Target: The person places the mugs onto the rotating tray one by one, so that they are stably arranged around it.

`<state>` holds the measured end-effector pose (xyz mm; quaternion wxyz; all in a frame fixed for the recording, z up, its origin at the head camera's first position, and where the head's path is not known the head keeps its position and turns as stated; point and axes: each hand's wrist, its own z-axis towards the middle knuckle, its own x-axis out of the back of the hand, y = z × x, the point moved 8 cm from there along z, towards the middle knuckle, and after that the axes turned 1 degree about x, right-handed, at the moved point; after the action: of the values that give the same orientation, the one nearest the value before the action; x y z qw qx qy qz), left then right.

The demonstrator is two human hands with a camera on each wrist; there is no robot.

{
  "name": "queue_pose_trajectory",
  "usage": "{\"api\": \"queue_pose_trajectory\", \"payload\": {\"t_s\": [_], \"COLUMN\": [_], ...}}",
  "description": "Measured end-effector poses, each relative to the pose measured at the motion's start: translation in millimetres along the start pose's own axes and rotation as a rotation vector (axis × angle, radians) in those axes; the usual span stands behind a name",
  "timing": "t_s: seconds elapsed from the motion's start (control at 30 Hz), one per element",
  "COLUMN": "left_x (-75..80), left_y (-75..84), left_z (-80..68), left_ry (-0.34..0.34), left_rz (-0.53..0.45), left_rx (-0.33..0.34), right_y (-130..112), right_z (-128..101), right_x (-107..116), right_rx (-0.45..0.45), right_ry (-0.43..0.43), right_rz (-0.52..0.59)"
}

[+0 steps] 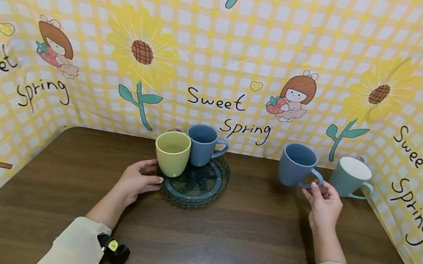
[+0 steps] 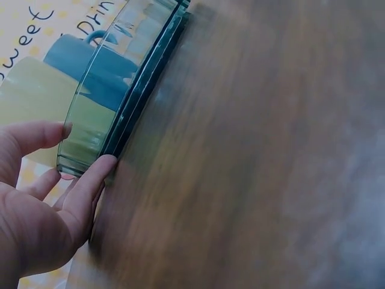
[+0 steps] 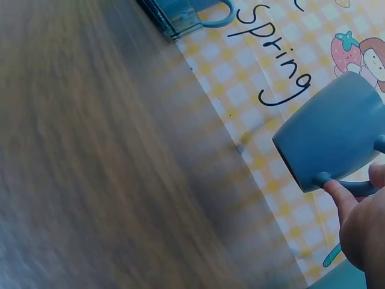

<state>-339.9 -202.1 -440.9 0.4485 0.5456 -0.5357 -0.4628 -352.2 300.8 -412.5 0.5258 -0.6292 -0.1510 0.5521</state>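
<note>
My left hand [image 1: 138,180] grips the left rim of a round, dark glass tray [image 1: 194,190]. In the left wrist view its thumb lies over the rim and the fingers [image 2: 90,186] are at the side and underside. A yellow-green cup [image 1: 171,155] and a blue mug [image 1: 201,146] stand upright on the tray. At the right, my right hand [image 1: 325,208] pinches the handle of a second blue mug [image 1: 295,168]. This mug is held upright above the table, its base clear of it in the right wrist view [image 3: 331,132].
Just right of the held mug stands a pale green mug [image 1: 349,177] with a white inside, near the back right corner. The brown wooden table [image 1: 215,255] ends at a yellow checked cloth [image 1: 217,48], which also rises at both sides.
</note>
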Motion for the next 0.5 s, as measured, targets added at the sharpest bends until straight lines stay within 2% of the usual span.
{"api": "queue_pose_trajectory", "payload": {"t_s": [0.5], "left_x": [-2.3], "left_y": [-2.5], "left_z": [-4.3], "left_ry": [0.043], "left_rz": [-0.042], "left_rx": [-0.002], "right_y": [0.1], "right_z": [-9.6], "right_x": [-7.3], "right_rx": [-0.021], "right_ry": [-0.01], "right_rz": [-0.004]}}
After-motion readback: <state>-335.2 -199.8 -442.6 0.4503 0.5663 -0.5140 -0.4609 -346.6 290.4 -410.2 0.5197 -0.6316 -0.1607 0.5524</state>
